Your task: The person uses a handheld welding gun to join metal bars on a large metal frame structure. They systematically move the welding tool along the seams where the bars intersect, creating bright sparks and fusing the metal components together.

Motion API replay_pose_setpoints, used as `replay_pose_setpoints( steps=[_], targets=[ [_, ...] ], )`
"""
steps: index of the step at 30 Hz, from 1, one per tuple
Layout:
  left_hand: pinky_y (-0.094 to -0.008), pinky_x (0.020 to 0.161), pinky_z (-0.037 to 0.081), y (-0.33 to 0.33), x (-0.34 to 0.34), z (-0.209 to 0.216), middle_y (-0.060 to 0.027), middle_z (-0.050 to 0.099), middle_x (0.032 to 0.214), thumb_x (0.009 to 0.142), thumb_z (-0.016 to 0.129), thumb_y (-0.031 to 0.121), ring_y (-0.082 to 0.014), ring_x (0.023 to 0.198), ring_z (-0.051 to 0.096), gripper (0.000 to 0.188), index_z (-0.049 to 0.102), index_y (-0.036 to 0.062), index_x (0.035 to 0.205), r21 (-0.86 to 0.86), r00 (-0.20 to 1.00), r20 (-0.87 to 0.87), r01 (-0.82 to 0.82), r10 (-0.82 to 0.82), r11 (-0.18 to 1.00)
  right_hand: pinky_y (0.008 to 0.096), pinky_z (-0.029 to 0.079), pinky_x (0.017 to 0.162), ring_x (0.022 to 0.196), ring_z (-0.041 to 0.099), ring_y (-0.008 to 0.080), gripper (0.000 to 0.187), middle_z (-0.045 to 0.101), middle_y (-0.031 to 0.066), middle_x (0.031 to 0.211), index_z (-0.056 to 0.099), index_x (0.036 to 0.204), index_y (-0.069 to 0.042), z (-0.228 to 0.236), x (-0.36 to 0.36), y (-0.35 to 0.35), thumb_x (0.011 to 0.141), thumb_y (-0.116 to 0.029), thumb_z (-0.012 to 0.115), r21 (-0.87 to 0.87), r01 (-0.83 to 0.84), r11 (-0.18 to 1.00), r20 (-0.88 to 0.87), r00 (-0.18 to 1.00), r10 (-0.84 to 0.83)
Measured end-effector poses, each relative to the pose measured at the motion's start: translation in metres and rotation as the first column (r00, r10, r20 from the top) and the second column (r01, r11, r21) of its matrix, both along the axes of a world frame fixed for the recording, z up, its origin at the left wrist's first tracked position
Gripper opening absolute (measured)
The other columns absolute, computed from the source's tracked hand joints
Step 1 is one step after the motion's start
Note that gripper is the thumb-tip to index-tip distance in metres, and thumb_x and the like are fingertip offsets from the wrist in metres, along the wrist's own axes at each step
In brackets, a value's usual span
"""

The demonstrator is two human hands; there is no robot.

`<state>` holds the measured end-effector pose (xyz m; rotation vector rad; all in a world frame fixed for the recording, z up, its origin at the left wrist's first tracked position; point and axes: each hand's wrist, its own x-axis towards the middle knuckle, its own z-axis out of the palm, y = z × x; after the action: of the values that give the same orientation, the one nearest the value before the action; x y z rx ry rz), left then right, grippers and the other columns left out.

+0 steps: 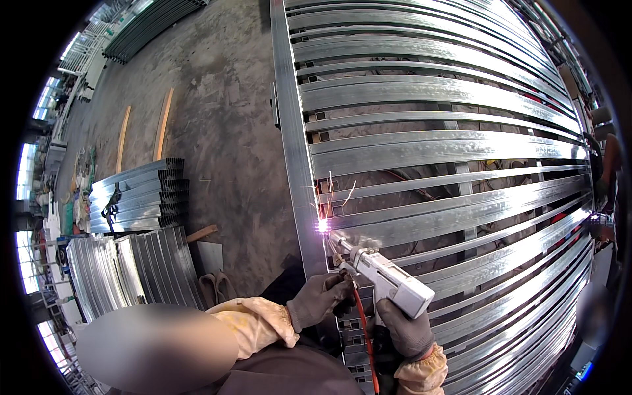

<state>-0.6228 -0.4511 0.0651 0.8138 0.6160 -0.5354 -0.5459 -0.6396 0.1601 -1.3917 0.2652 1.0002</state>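
Note:
My right hand (405, 329), in a grey glove, is wrapped round the grip of a white handheld welding gun (398, 283). The gun's nozzle points up and left to a bright weld spot (322, 226), where sparks fly off. That spot lies where a slat meets the long side rail (299, 158) of a shiny metal frame. My left hand (319, 299), gloved too, is closed by the gun's front end, at the upper end of a red wire-feed hose (364, 329). Its fingertips are dark and partly hidden against the hose.
Parallel metal slats (428, 151) fill the right side, with gaps between them. On the concrete floor to the left lie stacked metal profiles (131, 201), more profiles (131, 270) nearer me, and two wooden strips (164, 125). At the far right edge another person's arm (612, 161) shows beside a second bright spot.

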Motion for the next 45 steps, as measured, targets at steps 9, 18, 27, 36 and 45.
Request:
replay_pose_setpoints(
  steps=[9, 18, 27, 36, 45],
  targets=[
    [-0.0182, 0.057, 0.035, -0.004, -0.003, -0.003, 0.0054, 0.051, 0.078, 0.101, 0.059, 0.020, -0.0011, 0.063, 0.042, 0.021, 0.060, 0.0020, 0.110, -0.034, 0.999, 0.009, -0.034, 0.034, 0.999, 0.0276, 0.053, 0.063, 0.071, 0.064, 0.0127, 0.046, 0.064, 0.0063, 0.091, 0.047, 0.134, 0.004, -0.003, -0.004, -0.004, 0.092, -0.008, 0.060, -0.012, -0.017, 1.000, 0.045, 0.999, 0.017],
    [-0.0209, 0.060, 0.039, -0.006, -0.008, -0.011, 0.0062, 0.049, 0.077, 0.101, 0.059, 0.025, -0.0021, 0.066, 0.043, 0.021, 0.061, 0.0044, 0.102, -0.041, 0.999, 0.014, -0.032, 0.032, 0.999, 0.0275, 0.053, 0.065, 0.075, 0.064, 0.0127, 0.042, 0.064, 0.0063, 0.092, 0.050, 0.130, 0.005, -0.003, -0.007, -0.006, 0.092, -0.009, 0.061, -0.001, 0.009, 1.000, 0.015, 1.000, -0.009],
    [-0.0191, 0.059, 0.038, 0.000, -0.003, 0.003, 0.0061, 0.049, 0.076, 0.101, 0.059, 0.026, -0.0014, 0.065, 0.044, 0.022, 0.062, 0.0048, 0.100, 0.017, 0.997, -0.015, 0.077, -0.077, 0.997, 0.0281, 0.054, 0.067, 0.077, 0.064, 0.0132, 0.040, 0.064, 0.0063, 0.093, 0.051, 0.128, 0.005, -0.004, -0.010, -0.011, 0.093, -0.010, 0.061, -0.002, 0.002, 1.000, -0.008, 1.000, -0.002],
    [-0.0174, 0.049, 0.030, -0.004, -0.006, 0.003, 0.0076, 0.051, 0.073, 0.101, 0.058, 0.024, 0.0000, 0.056, 0.039, 0.019, 0.061, 0.0056, 0.105, 0.020, 0.998, 0.012, 0.054, -0.054, 0.998, 0.0286, 0.054, 0.068, 0.078, 0.065, 0.0150, 0.040, 0.063, 0.0077, 0.094, 0.050, 0.129, 0.004, -0.001, -0.012, -0.012, 0.095, -0.011, 0.060, 0.017, 0.014, 1.000, -0.036, 0.999, -0.013],
    [-0.0181, 0.054, 0.033, -0.007, -0.011, -0.004, 0.0073, 0.050, 0.074, 0.101, 0.058, 0.022, -0.0005, 0.060, 0.041, 0.019, 0.061, 0.0034, 0.103, 0.006, 0.998, 0.023, 0.053, -0.053, 0.999, 0.0286, 0.055, 0.068, 0.077, 0.066, 0.0155, 0.038, 0.064, 0.0074, 0.093, 0.051, 0.128, 0.005, 0.003, -0.015, -0.012, 0.095, -0.010, 0.060, 0.007, 0.030, 1.000, -0.034, 0.999, -0.029]
  ],
)
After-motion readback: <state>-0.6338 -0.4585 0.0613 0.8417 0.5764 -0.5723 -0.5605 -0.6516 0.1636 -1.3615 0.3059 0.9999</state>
